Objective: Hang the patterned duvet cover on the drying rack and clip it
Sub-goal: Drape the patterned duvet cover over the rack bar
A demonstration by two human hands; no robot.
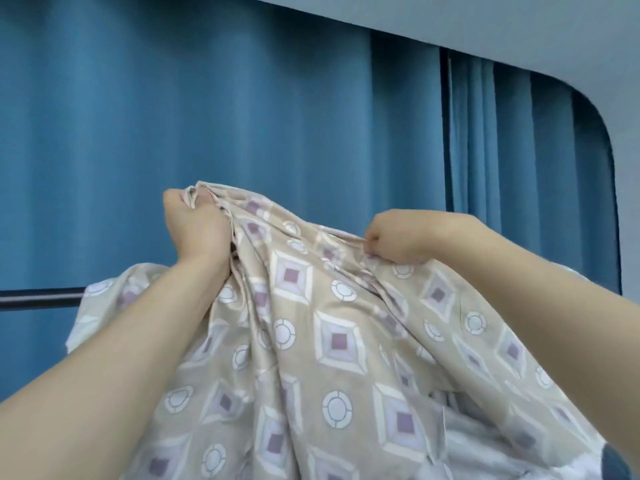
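1. Head view: blue curtains (242, 133) fill the background; a dark rack bar (41, 296) shows at the left, running behind the cloth.
2. The patterned duvet cover (332, 341) is raised in front of the person, above bar level, its bulk hanging down bunched.
3. Risk: that hanging weight could drag the cover off the bar's near side if it is released before enough cloth crosses over; no clip is visible.
4. The left hand (195, 223) grips a gathered upper edge, fingers curled tight.
5. The right hand (398, 239) pinches the edge further along.

Open space above the raised duvet cover (332, 341), rack bar (41, 297) at left, curtain (207, 133) behind.
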